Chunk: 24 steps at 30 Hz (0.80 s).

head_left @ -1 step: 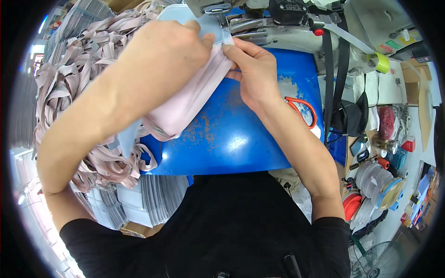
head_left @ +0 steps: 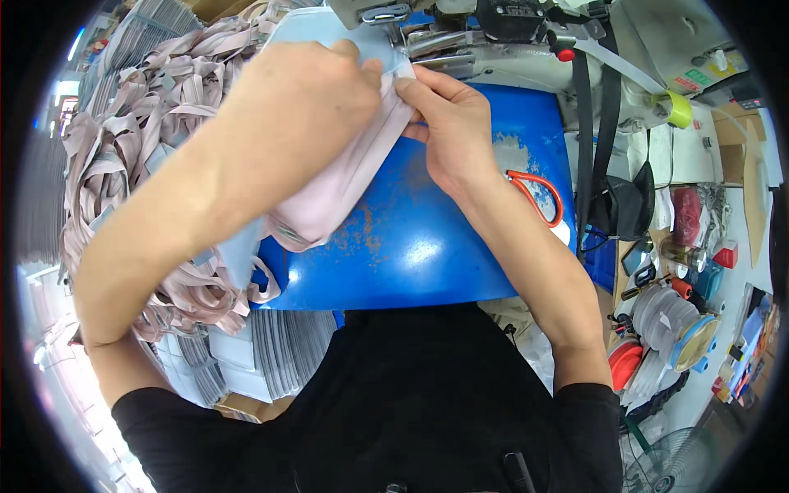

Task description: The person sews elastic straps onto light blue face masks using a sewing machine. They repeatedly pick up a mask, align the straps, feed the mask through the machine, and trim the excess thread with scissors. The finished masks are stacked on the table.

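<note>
A pale pink fabric piece [head_left: 316, 209] and a light blue fabric piece [head_left: 308, 31] meet at a seam under the sewing machine's needle area [head_left: 396, 37]. My left hand [head_left: 316, 103] is closed on the light blue piece along this seam, its fingertips mostly hidden beneath. Just right of it, my right hand [head_left: 448, 111] pinches the pink edge between thumb and fingers. The pink piece slants down toward me, its lower end resting on the blue work surface [head_left: 411, 222].
Orange-handled scissors [head_left: 538, 197] lie beside my right forearm. A heap of pink strips [head_left: 107, 164] fills the left side, with stacked light blue panels [head_left: 275, 353] below. The machine body [head_left: 526, 62] spans the back; black straps [head_left: 604, 123] hang at right.
My left hand and forearm have shifted slightly to the right and down. The lower pink end has moved right, and more of the blue piece shows. My right hand is nearly unmoved.
</note>
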Available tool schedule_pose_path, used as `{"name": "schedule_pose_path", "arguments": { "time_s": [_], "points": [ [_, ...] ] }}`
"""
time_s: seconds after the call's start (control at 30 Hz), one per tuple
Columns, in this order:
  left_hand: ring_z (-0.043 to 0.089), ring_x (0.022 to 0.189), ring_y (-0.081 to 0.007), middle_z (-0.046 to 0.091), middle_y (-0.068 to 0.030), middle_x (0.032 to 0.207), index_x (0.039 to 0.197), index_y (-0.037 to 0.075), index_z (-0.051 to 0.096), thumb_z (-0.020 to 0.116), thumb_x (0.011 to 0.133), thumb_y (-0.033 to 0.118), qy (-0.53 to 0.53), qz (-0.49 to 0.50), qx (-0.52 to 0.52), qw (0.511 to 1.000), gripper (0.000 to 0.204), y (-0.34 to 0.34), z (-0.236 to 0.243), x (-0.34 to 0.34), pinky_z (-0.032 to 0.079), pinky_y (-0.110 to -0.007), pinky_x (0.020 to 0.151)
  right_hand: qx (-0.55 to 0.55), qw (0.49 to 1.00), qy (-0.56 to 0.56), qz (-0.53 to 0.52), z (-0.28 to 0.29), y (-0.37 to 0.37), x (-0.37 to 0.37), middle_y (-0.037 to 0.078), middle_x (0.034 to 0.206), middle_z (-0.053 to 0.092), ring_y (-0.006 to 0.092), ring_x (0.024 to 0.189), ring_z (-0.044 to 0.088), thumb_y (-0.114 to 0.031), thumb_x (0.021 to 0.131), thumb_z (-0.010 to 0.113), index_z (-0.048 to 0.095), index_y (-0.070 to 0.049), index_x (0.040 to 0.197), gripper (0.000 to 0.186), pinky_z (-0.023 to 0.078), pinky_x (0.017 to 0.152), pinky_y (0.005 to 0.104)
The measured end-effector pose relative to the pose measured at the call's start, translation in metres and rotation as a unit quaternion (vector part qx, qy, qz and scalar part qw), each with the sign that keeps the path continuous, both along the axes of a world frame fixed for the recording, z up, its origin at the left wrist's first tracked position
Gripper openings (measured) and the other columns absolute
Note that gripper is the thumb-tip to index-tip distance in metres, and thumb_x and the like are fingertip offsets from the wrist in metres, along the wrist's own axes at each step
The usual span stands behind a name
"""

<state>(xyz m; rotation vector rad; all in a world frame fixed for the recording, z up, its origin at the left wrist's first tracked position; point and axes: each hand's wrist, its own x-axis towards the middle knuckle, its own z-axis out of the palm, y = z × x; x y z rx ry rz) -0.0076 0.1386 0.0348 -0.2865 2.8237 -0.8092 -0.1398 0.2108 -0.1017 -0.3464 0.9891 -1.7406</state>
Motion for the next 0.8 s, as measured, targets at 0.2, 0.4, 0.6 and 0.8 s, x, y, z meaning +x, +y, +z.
{"name": "schedule_pose_path", "arguments": {
  "time_s": [0.2, 0.4, 0.6, 0.8],
  "points": [
    [0.075, 0.072, -0.0337, 0.071, -0.0190, 0.092, 0.125, -0.010, 0.063, 0.065, 0.084, 0.005, 0.090, 0.065, 0.068, 0.992, 0.043, 0.030, -0.025, -0.018, 0.060, -0.040, 0.063, -0.026, 0.999, 0.030, -0.021, -0.020, 0.005, 0.001, 0.003, 0.100, 0.074, 0.0098, 0.084, 0.068, -0.009, 0.098, 0.073, 0.072, 0.005, 0.127, 0.033, 0.056, 0.074, 0.0268],
    [0.074, 0.074, -0.0412, 0.072, -0.0230, 0.086, 0.096, -0.005, 0.062, 0.067, 0.080, 0.006, 0.237, 0.124, 0.162, 0.950, 0.020, 0.039, -0.048, -0.041, 0.059, -0.047, 0.066, -0.014, 0.996, 0.085, 0.006, -0.033, 0.037, 0.001, 0.008, 0.114, 0.070, 0.0127, 0.097, 0.066, -0.007, 0.096, 0.073, 0.070, 0.005, 0.131, 0.036, 0.054, 0.085, 0.0251],
    [0.072, 0.096, -0.0421, 0.072, -0.0215, 0.104, 0.110, 0.000, 0.064, 0.073, 0.080, 0.013, 0.364, 0.165, 0.244, 0.883, 0.034, 0.063, -0.078, -0.025, 0.057, -0.048, 0.079, -0.030, 0.957, 0.289, -0.001, -0.052, 0.106, 0.004, 0.012, 0.125, 0.062, 0.0174, 0.099, 0.068, 0.001, 0.090, 0.072, 0.072, -0.001, 0.127, 0.037, 0.056, 0.087, 0.0283],
    [0.065, 0.120, -0.0350, 0.070, -0.0155, 0.131, 0.120, 0.003, 0.068, 0.079, 0.074, 0.012, 0.355, 0.009, 0.270, 0.895, 0.048, 0.144, -0.093, 0.029, 0.053, -0.043, 0.088, 0.077, 0.970, 0.220, 0.072, -0.033, 0.162, 0.012, 0.006, 0.105, 0.062, 0.0098, 0.082, 0.065, 0.004, 0.092, 0.069, 0.074, -0.001, 0.122, 0.031, 0.058, 0.062, 0.0233]
  ]
}}
